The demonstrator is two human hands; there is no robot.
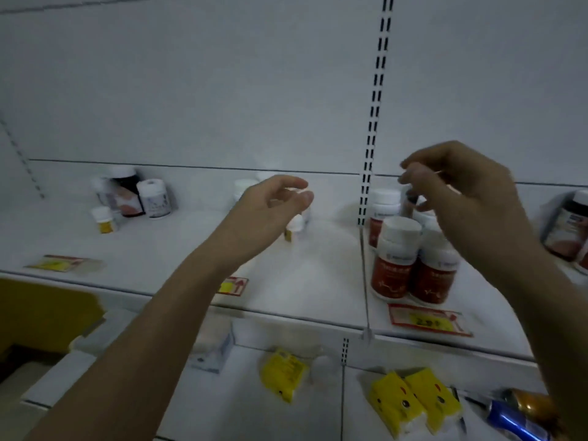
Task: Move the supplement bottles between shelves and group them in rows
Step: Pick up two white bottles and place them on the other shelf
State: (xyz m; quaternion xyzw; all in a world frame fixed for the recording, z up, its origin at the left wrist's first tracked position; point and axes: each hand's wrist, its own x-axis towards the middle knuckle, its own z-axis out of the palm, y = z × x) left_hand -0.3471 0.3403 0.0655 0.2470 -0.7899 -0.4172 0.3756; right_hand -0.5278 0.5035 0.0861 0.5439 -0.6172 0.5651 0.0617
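My left hand [270, 211] hovers over the middle of the white shelf [318, 281], fingers curled and apart, holding nothing. Just behind it stand a small yellow-labelled bottle [294, 230] and white-capped bottles [245, 187]. My right hand [467, 198] hangs above a cluster of red-labelled, white-capped supplement bottles [394, 262] on the right; its fingers are spread and empty. At the far left stands another group: a dark bottle [125, 194], a white bottle [154, 198] and a small yellow-labelled one [103, 219].
Price tags [426, 323] lie along the shelf's front edge. A slotted upright [374, 122] divides the back wall. On the lower shelf lie yellow packets [413, 402], a blue and gold can [521, 415] and a white box [213, 354]. More bottles [569, 230] stand far right.
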